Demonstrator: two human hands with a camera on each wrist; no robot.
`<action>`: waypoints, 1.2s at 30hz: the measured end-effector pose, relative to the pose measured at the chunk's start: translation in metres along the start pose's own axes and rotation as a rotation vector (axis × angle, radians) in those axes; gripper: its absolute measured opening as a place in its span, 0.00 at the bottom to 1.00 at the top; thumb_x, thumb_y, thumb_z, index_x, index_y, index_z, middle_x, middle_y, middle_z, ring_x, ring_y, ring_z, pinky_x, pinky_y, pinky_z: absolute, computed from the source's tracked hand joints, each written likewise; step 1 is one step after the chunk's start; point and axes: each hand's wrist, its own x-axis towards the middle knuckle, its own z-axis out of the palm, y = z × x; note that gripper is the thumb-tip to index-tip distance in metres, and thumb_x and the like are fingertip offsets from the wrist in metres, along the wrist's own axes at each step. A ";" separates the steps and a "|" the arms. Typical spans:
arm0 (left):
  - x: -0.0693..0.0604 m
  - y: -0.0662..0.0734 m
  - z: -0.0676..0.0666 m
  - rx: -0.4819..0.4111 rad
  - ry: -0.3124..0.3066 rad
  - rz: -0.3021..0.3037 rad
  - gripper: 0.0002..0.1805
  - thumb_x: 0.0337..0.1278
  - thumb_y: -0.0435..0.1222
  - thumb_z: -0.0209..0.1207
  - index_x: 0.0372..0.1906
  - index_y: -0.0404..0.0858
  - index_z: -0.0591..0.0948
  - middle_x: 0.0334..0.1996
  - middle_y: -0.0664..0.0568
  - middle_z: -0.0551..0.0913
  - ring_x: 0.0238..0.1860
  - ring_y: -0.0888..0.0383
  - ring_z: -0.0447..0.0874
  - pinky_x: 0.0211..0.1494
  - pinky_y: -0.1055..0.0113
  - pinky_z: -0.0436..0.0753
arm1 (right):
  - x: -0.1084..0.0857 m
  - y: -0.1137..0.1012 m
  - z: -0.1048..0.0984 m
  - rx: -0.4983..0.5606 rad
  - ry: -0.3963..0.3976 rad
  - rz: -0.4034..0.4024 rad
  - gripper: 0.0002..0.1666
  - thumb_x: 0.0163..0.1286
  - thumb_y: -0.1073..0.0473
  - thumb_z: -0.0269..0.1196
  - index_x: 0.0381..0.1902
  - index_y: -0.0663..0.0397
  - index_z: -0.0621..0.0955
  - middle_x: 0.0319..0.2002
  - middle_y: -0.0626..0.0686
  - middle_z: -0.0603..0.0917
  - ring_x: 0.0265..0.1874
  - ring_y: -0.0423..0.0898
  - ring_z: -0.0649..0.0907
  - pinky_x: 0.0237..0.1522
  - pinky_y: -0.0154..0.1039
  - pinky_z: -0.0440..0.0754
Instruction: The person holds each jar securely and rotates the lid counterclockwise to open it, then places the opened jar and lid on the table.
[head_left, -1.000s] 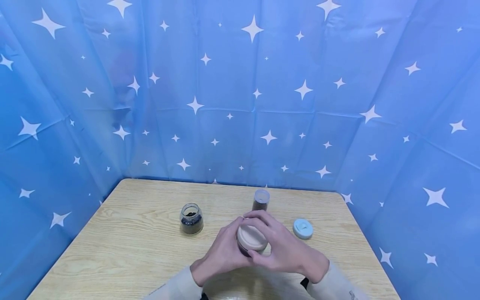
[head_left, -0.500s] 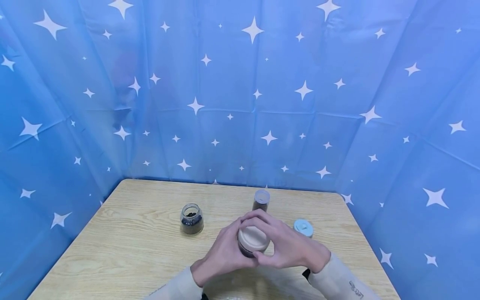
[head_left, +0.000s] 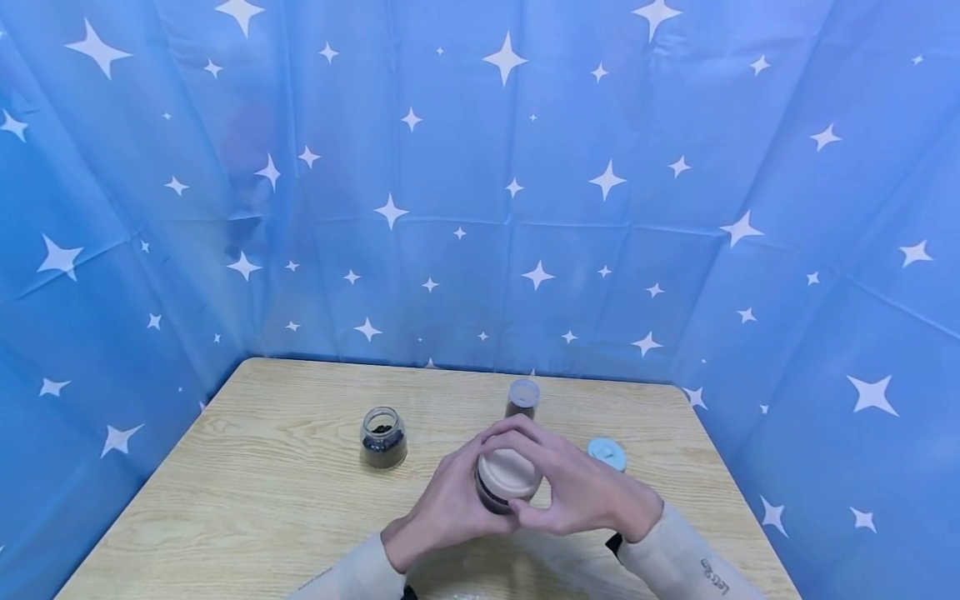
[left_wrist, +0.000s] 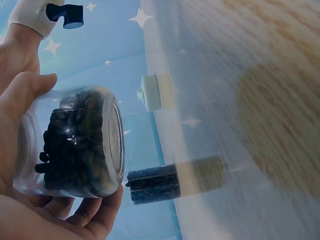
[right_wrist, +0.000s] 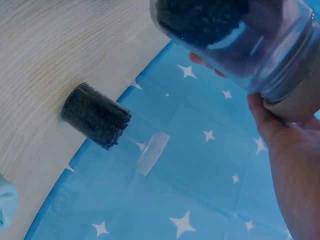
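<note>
Gripping a lidded jar (left_wrist: pixel 75 145) with both hands

At left on a wooden table (head_left: pixel 285 500), an open jar (head_left: pixel 383 446) holding dark pieces stands upright, well apart from the hands. Next comes the person's left hand (head_left: pixel 450 493), its fingers and thumb wrapped round the lidded jar's body. That jar, part full of dark, bean-like pieces, is raised off the table, near the front middle. A beige lid (head_left: pixel 510 475) tops it, and the right hand (head_left: pixel 581 497) grasps this lid, fingers curved round the far side, thumb at the near side. Beyond the hands stands a canister (head_left: pixel 521 409) of dark pieces with a clear cap; the right hand blocks its lower part from the head camera. Farther right lies a blue lid (head_left: pixel 607 454), its near edge hidden by the right hand. A blue curtain (head_left: pixel 457 150) with white stars hangs behind.
</note>
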 end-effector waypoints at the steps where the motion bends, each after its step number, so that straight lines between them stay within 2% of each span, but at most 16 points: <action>1: 0.000 0.000 0.000 0.003 0.003 0.000 0.58 0.48 0.42 0.89 0.86 0.57 0.71 0.66 0.60 0.88 0.61 0.61 0.91 0.65 0.61 0.92 | 0.000 0.000 -0.001 0.000 0.000 0.002 0.42 0.69 0.61 0.76 0.80 0.46 0.78 0.78 0.52 0.79 0.72 0.47 0.85 0.72 0.46 0.90; 10: 0.001 -0.001 0.000 0.013 0.013 0.007 0.58 0.48 0.43 0.90 0.85 0.57 0.72 0.66 0.60 0.89 0.61 0.61 0.91 0.65 0.61 0.92 | 0.000 0.001 -0.002 -0.013 0.015 -0.017 0.40 0.72 0.59 0.75 0.80 0.46 0.78 0.77 0.52 0.79 0.72 0.46 0.85 0.72 0.45 0.90; 19: 0.002 -0.001 -0.001 0.029 0.031 0.008 0.51 0.44 0.47 0.92 0.76 0.57 0.77 0.62 0.64 0.89 0.58 0.63 0.90 0.64 0.62 0.92 | -0.001 0.001 -0.005 -0.017 0.044 -0.025 0.43 0.69 0.62 0.76 0.81 0.50 0.78 0.77 0.54 0.79 0.72 0.47 0.85 0.70 0.45 0.90; 26: 0.001 -0.001 -0.002 0.051 0.036 -0.009 0.51 0.42 0.47 0.92 0.74 0.55 0.79 0.60 0.64 0.89 0.57 0.64 0.90 0.63 0.63 0.91 | -0.006 0.001 -0.010 -0.052 0.061 0.067 0.46 0.66 0.59 0.79 0.81 0.44 0.78 0.78 0.50 0.79 0.74 0.48 0.85 0.72 0.48 0.90; 31: 0.002 -0.002 -0.002 0.056 0.031 -0.008 0.49 0.43 0.47 0.92 0.73 0.53 0.79 0.61 0.62 0.90 0.58 0.62 0.90 0.64 0.63 0.91 | -0.010 0.004 -0.011 -0.056 0.091 0.078 0.46 0.64 0.60 0.81 0.79 0.45 0.79 0.76 0.48 0.80 0.72 0.47 0.85 0.71 0.47 0.90; 36: 0.002 -0.003 -0.003 0.051 0.040 -0.005 0.48 0.43 0.47 0.92 0.71 0.53 0.80 0.61 0.62 0.90 0.58 0.61 0.91 0.65 0.63 0.91 | -0.015 0.008 -0.012 -0.068 0.106 0.133 0.45 0.66 0.58 0.81 0.80 0.42 0.79 0.77 0.44 0.80 0.72 0.46 0.85 0.70 0.47 0.91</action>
